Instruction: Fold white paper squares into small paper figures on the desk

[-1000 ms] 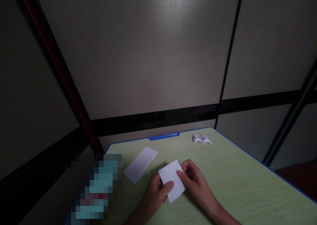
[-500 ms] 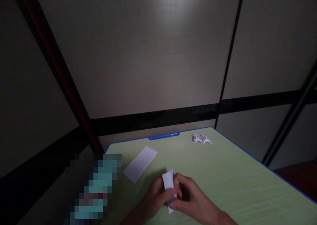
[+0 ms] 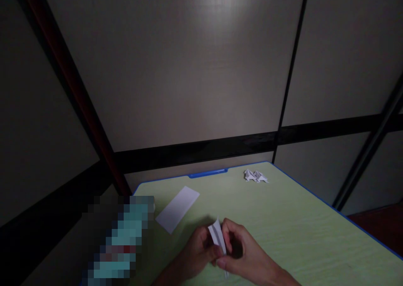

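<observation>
A narrow strip of folded white paper (image 3: 216, 232) is held upright above the near part of the table, its top end flared and creased lengthwise. My left hand (image 3: 200, 252) grips it from the left, thumb pressed on its front. From the right, my right hand (image 3: 244, 250) pinches its lower part between thumb and curled fingers. The paper's middle is partly hidden behind the thumbs, and a thin tip shows below them. Beyond my left hand, a flat white paper rectangle (image 3: 178, 209) lies on the table.
Two small folded white paper figures (image 3: 255, 176) sit side by side at the far right of the pale green table (image 3: 302, 219). A blue strip (image 3: 208, 173) lies along its far edge. A blurred-out teal item (image 3: 127, 231) is at the left edge. Panelled doors (image 3: 195, 68) stand behind.
The folded paper has turned and tilted in my hands, showing a lengthwise crease and a narrower lower end. Both hands stay nearly in place, the left thumb a little lower.
</observation>
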A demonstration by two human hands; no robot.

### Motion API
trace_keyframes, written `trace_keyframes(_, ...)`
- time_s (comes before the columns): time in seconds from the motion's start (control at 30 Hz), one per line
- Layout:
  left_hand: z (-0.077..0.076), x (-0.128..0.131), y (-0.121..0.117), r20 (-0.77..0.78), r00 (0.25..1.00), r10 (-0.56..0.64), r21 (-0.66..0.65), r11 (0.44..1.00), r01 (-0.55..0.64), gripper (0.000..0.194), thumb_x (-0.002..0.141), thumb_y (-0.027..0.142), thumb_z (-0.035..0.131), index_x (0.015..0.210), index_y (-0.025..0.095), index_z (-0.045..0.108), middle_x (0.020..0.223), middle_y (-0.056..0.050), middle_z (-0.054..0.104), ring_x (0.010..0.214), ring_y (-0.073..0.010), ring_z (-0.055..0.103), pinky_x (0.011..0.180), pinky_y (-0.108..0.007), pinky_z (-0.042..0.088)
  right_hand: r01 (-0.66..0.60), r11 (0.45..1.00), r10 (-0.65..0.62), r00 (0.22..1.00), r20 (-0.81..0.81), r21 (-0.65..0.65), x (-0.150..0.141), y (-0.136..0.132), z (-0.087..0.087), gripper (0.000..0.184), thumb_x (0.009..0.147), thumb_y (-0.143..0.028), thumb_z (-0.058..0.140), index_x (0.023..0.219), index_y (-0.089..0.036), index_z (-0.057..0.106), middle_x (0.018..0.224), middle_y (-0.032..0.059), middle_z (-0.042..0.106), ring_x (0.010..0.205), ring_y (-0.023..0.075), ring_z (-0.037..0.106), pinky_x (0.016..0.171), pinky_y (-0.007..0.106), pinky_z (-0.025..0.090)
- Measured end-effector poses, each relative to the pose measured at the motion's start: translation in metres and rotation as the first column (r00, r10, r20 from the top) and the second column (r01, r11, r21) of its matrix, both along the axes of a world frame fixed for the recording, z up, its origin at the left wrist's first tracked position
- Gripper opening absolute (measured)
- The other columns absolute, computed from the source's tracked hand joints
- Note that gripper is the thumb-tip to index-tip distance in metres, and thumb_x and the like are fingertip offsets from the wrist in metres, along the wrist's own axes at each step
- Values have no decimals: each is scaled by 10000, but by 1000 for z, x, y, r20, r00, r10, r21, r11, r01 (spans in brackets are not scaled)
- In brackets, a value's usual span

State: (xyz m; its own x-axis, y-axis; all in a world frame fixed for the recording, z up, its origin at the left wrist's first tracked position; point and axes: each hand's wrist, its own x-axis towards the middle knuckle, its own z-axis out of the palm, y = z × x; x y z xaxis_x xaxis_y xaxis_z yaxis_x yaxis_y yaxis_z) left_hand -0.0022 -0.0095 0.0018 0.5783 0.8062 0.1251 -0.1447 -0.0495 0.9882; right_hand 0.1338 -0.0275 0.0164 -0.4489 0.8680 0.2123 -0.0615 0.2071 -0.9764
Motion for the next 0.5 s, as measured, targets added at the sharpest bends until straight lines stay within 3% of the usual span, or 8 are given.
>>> trace_keyframes(0.13, -2, 0, 1, -76, 995, 61, -49, 997, -65, 409, 548, 510, 545, 666, 120, 526, 562, -8, 512, 430, -70, 435, 393, -169, 329, -61, 998, 58, 995, -77, -27, 3, 2, -4, 221, 676, -284, 516, 632, -190, 321, 615, -32, 430, 574, 110, 470, 505, 210, 363)
trace_keyframes(0.3, -1, 4, 4, -86, 958, 275, -78, 956, -282, 303, 586, 415, 544, 646, 118, 536, 471, 20, 487, 413, -85, 428, 408, -190, 339, 132, 991, -131, 991, -14, 27, 10, 8, -1, 135, 710, -294, 466, 704, -159, 456, 629, -20, 443, 632, 128, 439, 563, 219, 352)
trace_keyframes(0.4, 5, 2, 8, -68, 880, 469, -19, 882, -472, 250, 587, 369, 551, 623, 122, 544, 483, 18, 505, 460, -108, 447, 462, -211, 360, 276, 959, -278, 960, 22, 58, 15, 16, 1, 170, 728, -300, 440, 650, -150, 466, 580, -29, 404, 567, 113, 393, 499, 205, 312)
trace_keyframes(0.5, 8, -3, 14, -61, 771, 634, 71, 773, -631, 229, 578, 355, 564, 604, 129, 543, 516, 19, 515, 527, -131, 463, 497, -214, 369, 412, 910, -414, 909, 40, 48, 24, 27, -1, 233, 694, -334, 478, 554, -160, 413, 512, -48, 332, 486, 93, 325, 433, 198, 241)
